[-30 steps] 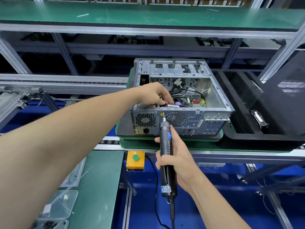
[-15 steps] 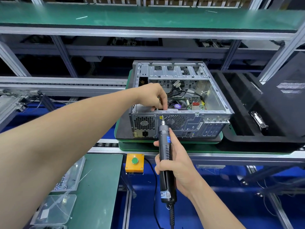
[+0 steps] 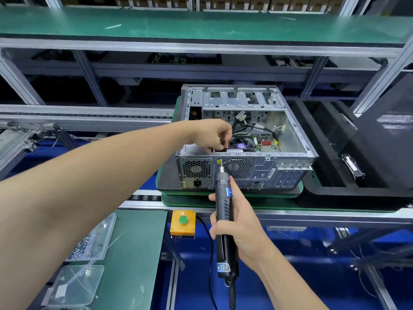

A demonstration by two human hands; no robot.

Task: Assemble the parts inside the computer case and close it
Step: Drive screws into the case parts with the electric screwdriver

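Steel computer case (image 3: 257, 173) is lying open side up on the green pallet (image 3: 263, 203), rear panel facing the person. Its black side panel (image 3: 391, 135) is leaning off to the right, not yet fitted. Right grip (image 3: 241, 231) is wrapping fully round the electric screwdriver (image 3: 223, 204), w/ the bit touching the rear panel high up, btw the PSU vent (image 3: 196, 170) and the fan grille (image 3: 237, 167). Left grip (image 3: 212, 135) is reaching over the top rear edge into the case, fingers curled. Can't tell what it's holding, if anything; prob. it's steadying the PSU from inside. So a PSU screw is likely being driven. Doing it well means:
- keeping the driver square to the panel
- pushing lightly along its axis so the bit isn't camming out
- pressing the PSU flush vs. the panel so the holes are lining up
- stopping as soon as the screw is seating
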